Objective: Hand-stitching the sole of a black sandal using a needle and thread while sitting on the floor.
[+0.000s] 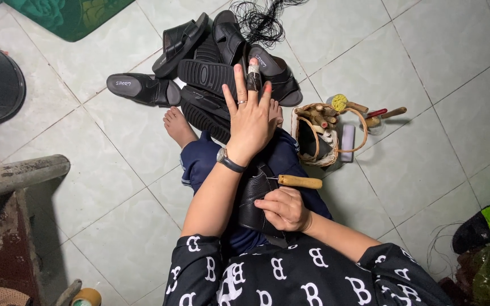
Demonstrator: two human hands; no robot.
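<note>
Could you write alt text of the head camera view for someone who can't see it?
Seated on a tiled floor, a person's right hand holds a wooden-handled awl against a black leather sandal on their lap; the left hand is raised, fingers spread. Black sandals and a tool basket lie ahead.

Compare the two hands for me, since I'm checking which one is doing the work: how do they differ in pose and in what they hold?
The left hand is raised with fingers spread and holds nothing; the right hand is curled, gripping a wooden-handled awl. The left hand hangs above the pile of black sandals; the right hand rests on the black leather piece in the lap. The left hand has a taped finger, a ring and a wristwatch; the right shows none. Both are bare.
</note>
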